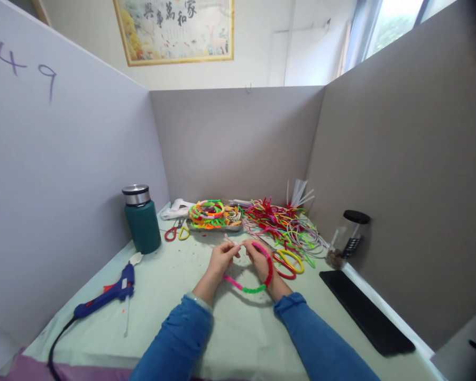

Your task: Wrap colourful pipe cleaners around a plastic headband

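My left hand (221, 258) and my right hand (257, 257) meet over the middle of the table, both pinching a curved hoop wrapped in pink, green and red fuzzy wire (252, 289). The hoop arcs down below my hands toward me. Thin pale wire ends stick up between my fingertips. Both sleeves are blue denim. Just right of my right hand lie a red ring and a yellow ring (289, 261) flat on the table.
A pile of coloured fuzzy wires (281, 219) and a tray of finished hoops (212, 214) lie behind my hands. Scissors (176, 232), a green flask (142, 219), a blue glue gun (109, 293), a glass jar (347, 238) and a black slab (367, 312) surround them. Partition walls enclose the table.
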Available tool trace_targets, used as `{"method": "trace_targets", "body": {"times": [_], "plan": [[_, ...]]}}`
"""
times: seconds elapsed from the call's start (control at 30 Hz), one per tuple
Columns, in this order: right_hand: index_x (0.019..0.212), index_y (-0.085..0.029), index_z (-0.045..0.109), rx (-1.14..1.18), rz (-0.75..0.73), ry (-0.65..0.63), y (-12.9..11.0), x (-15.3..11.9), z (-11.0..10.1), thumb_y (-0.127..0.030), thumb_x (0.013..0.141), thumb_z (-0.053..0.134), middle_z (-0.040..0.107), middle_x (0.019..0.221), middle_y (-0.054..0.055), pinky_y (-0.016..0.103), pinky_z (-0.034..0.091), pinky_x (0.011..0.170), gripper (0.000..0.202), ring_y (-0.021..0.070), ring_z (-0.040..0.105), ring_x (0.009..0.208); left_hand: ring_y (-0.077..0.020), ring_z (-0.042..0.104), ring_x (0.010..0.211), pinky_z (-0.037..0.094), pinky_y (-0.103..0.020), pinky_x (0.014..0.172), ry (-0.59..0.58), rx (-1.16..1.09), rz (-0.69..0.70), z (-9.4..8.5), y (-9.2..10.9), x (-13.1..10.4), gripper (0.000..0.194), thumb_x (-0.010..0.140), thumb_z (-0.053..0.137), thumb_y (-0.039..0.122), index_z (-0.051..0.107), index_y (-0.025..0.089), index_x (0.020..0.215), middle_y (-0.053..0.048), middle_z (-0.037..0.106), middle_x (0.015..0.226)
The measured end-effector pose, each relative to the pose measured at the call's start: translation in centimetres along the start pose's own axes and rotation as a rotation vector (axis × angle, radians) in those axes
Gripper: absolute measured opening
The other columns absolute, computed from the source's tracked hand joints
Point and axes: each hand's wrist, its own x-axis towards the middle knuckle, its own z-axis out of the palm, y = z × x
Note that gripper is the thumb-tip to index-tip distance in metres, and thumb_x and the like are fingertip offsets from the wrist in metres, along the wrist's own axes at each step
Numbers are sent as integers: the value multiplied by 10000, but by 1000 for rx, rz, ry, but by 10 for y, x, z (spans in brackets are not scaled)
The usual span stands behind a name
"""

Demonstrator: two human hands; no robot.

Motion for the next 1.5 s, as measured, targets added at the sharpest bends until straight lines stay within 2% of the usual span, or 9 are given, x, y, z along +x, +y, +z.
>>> {"method": "trace_targets", "body": {"times": [0.37, 0.53, 0.63, 0.73, 0.83, 0.97, 1.1, 1.3, 1.5], "plan": [[624, -192, 551, -4, 2, 3, -2, 0, 0, -453, 809, 495, 471, 564, -11, 241, 306, 468, 325, 121, 391, 518, -13, 265, 307, 124, -203, 342, -127, -302, -169, -5, -3, 2, 335, 645, 642, 413, 626, 91, 740, 27, 506, 525], [552, -191, 484, 20, 23, -19, 0, 2, 2, -417, 820, 486, 411, 513, -31, 243, 280, 454, 350, 110, 355, 479, -15, 264, 304, 133, -199, 344, -119, -280, -186, -4, 1, 1, 295, 642, 636, 390, 575, 103, 609, 31, 467, 468], [597, -183, 521, -11, 23, -11, 1, 1, 2, -403, 823, 483, 442, 544, -25, 239, 288, 463, 318, 112, 375, 501, -24, 265, 296, 153, -198, 334, -69, -195, -176, -2, -1, 1, 330, 664, 608, 437, 569, 113, 616, 35, 462, 458], [636, -176, 557, -59, 8, 54, 5, 1, 1, -397, 803, 512, 500, 600, -10, 237, 326, 502, 281, 122, 428, 555, -47, 360, 327, 226, -188, 331, 80, -58, -94, 0, -6, 3, 334, 680, 584, 466, 558, 133, 674, 19, 526, 546], [623, -176, 556, -83, 12, 151, 10, 2, 0, -403, 788, 532, 514, 595, -9, 238, 344, 526, 282, 130, 447, 573, -93, 513, 459, 330, -183, 383, 187, 79, 26, 0, -12, 7, 265, 676, 603, 408, 549, 155, 731, 0, 575, 661], [609, -178, 552, -93, 29, 186, 17, 4, 0, -440, 794, 511, 498, 560, -12, 238, 337, 508, 323, 130, 437, 548, -113, 559, 598, 419, -211, 532, 175, 270, 249, 0, -15, 8, 140, 674, 624, 256, 582, 172, 779, -16, 610, 762], [610, -183, 563, -98, 11, 178, 21, 5, 0, -502, 781, 494, 510, 556, -7, 236, 335, 498, 368, 133, 441, 549, -120, 540, 664, 430, -240, 651, 132, 435, 465, 2, -13, 4, 196, 686, 602, 132, 637, 192, 869, -31, 623, 813], [586, -183, 541, -84, 27, 149, 13, 3, -1, -455, 781, 512, 506, 557, -11, 236, 322, 493, 337, 127, 427, 536, -134, 549, 693, 425, -254, 666, 153, 476, 484, 3, -12, 4, 208, 743, 557, 133, 691, 196, 890, -62, 634, 858], [602, -181, 533, -69, 35, 102, 11, 1, -2, -425, 801, 511, 485, 558, -21, 234, 316, 486, 316, 119, 415, 524, -146, 568, 721, 420, -245, 644, 171, 420, 406, 3, -14, 7, 161, 741, 562, 173, 717, 174, 786, -74, 638, 834]]}}
